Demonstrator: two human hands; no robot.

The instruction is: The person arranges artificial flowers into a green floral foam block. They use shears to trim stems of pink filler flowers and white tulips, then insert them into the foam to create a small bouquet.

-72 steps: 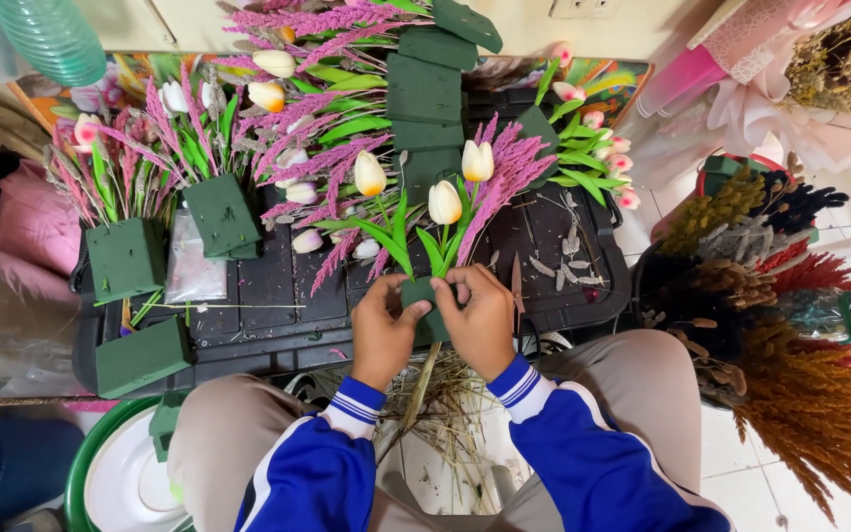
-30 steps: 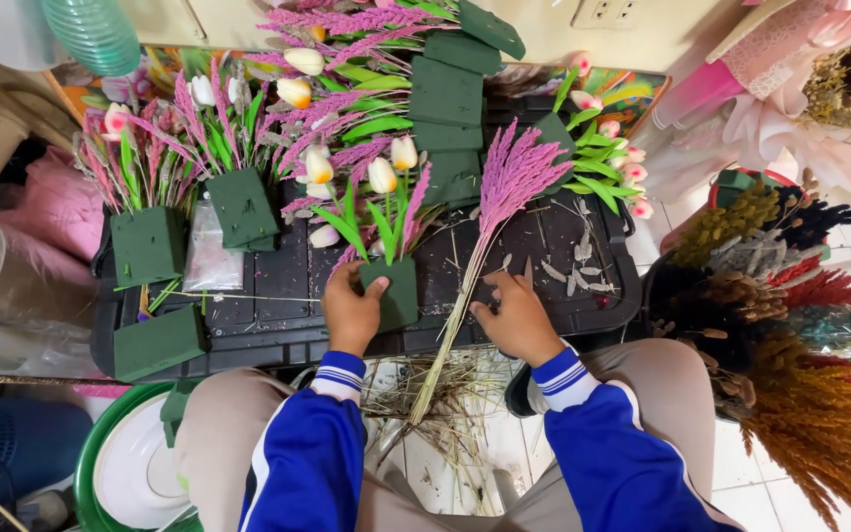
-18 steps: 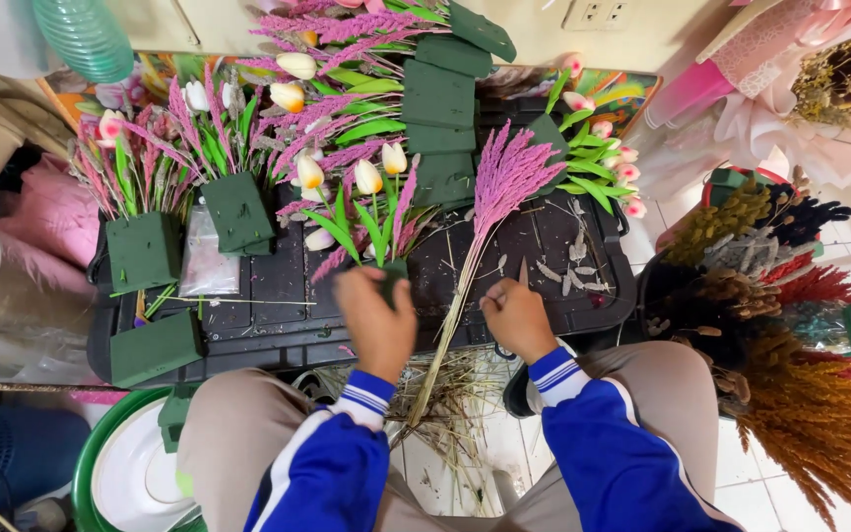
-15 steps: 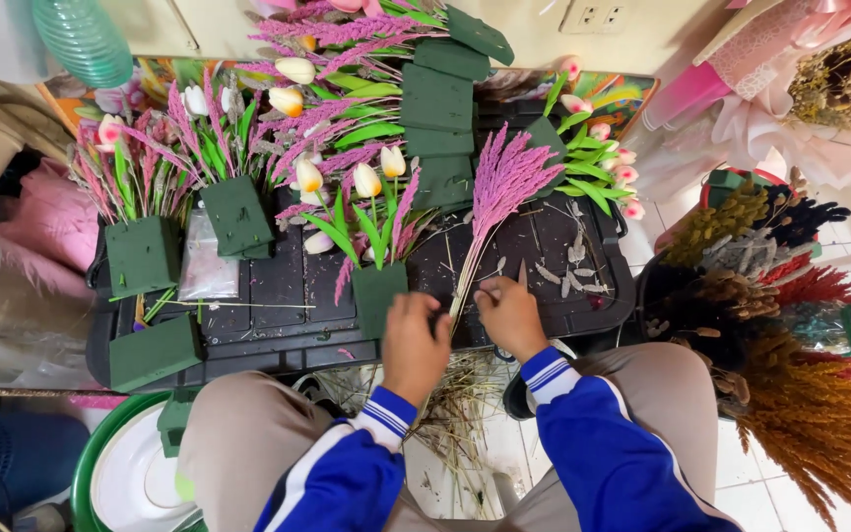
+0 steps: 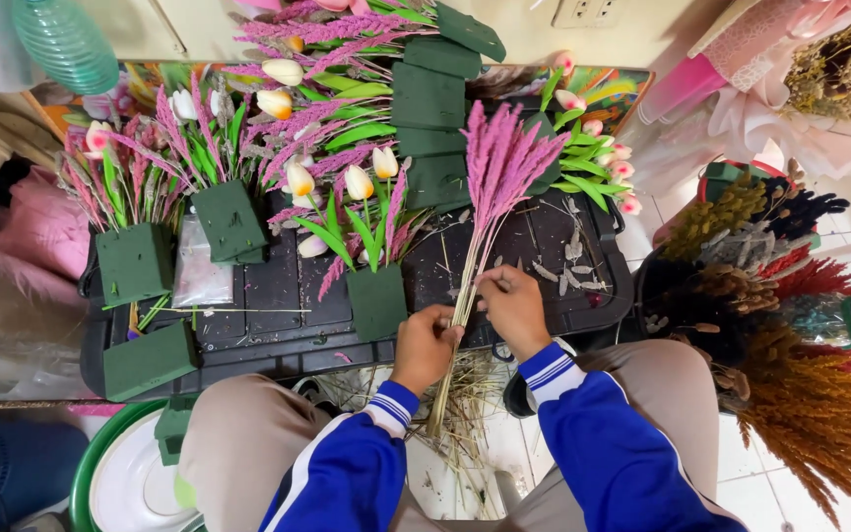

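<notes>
Hands meet at the near edge of the black worktop [image 5: 278,296]. Left hand [image 5: 424,345] has its fingers clamped round the stems of a bunch of pink plume grass [image 5: 499,172]; right hand [image 5: 514,307] pinches the same stems just above, fingers together on them. Plumes fan out toward the far side, stem ends hanging down between the knees. Just left of the hands stands a green foam block [image 5: 377,300] stuck with cream tulips [image 5: 359,182]. Dried orange grasses [image 5: 819,414] stand at right.
</notes>
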